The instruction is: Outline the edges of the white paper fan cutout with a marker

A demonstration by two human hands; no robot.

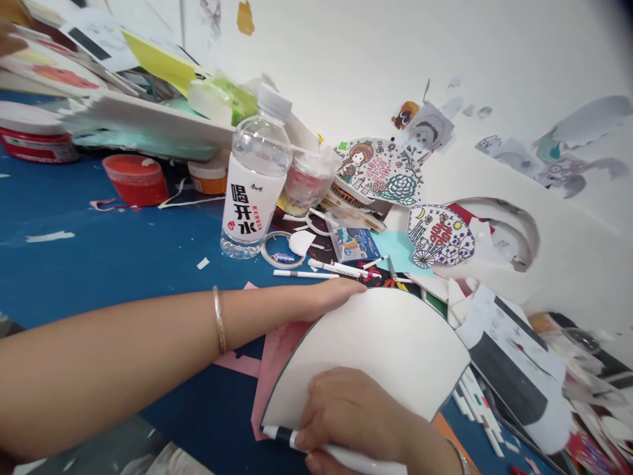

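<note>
Two hands are at work on a white fan-shaped card. It is pinned flat at its upper edge by the open left hand, so it cannot slide, while a white marker pen is gripped in the right hand at the card's lower edge. A water bottle stands clear behind.

The water bottle carries a white label with three large black Chinese characters stacked top to bottom, 喝开水, beside a column of small red characters too fine to read and a small red mark near the label's top. A paper cutout with coloured patterns bears the red double-happiness sign 囍 at its centre. A second cutout shows pink characters, apparently the same sign. The printing on the small blue box is too small to read.
</note>
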